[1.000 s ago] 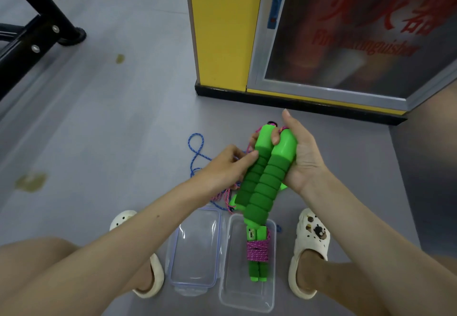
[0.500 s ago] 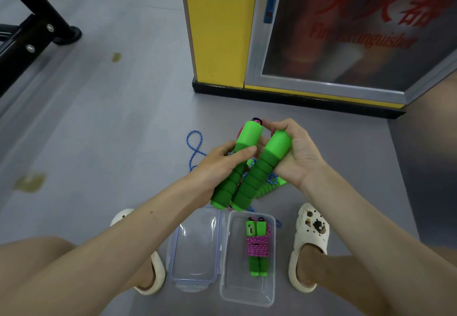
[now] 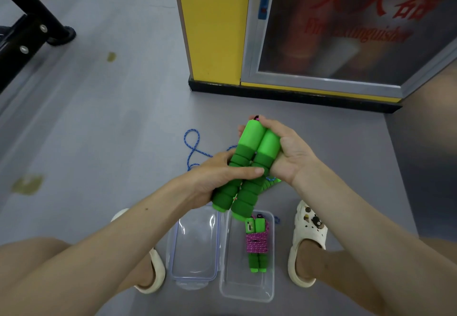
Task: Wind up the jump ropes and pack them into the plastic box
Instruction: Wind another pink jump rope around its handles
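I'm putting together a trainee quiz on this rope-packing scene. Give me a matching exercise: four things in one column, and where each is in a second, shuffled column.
Things
1. green handles
2. pink-wound rope
3. clear lid
4. blue rope

Places
A. loose on the floor, beyond the held handles
B. inside the plastic box
C. gripped by the left hand and right hand
D. flat on the floor, left of the box

Pairs: 1-C, 2-B, 3-D, 4-A
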